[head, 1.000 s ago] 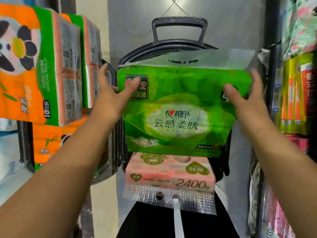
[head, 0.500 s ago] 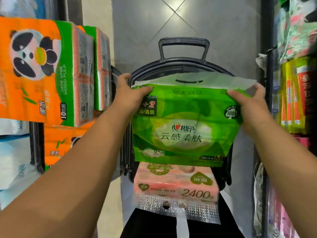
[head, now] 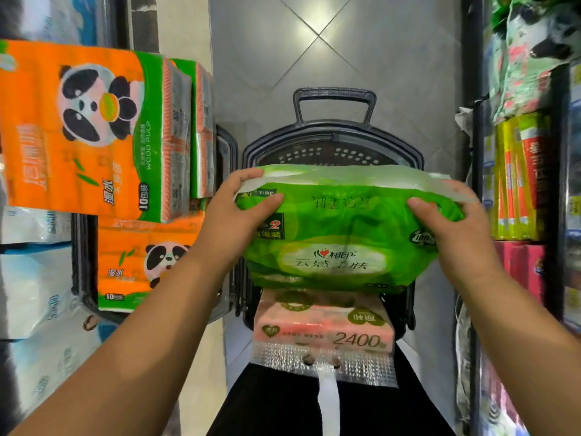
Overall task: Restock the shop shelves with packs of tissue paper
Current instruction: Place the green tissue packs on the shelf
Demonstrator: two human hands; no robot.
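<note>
I hold a green pack of tissue paper [head: 339, 234] in both hands above a dark plastic shopping basket [head: 333, 146] on the floor. My left hand [head: 239, 212] grips its upper left corner and my right hand [head: 452, 225] grips its upper right corner. The pack is tilted so its top face shows. Under it a pink tissue pack [head: 323, 328] marked 2400 lies in the near end of the basket, its clear handle flap hanging over the rim.
Orange panda tissue packs [head: 85, 130] fill the left shelf, with one more [head: 141, 262] below and white-blue packs [head: 34, 278] lower left. The right shelf [head: 522, 174] holds yellow, red and green goods. Grey tiled floor [head: 330, 51] runs down the narrow aisle.
The green pack has come lower toward the basket and tipped forward, showing its top face. Both hands stayed on its upper corners, and the view has tilted down.
</note>
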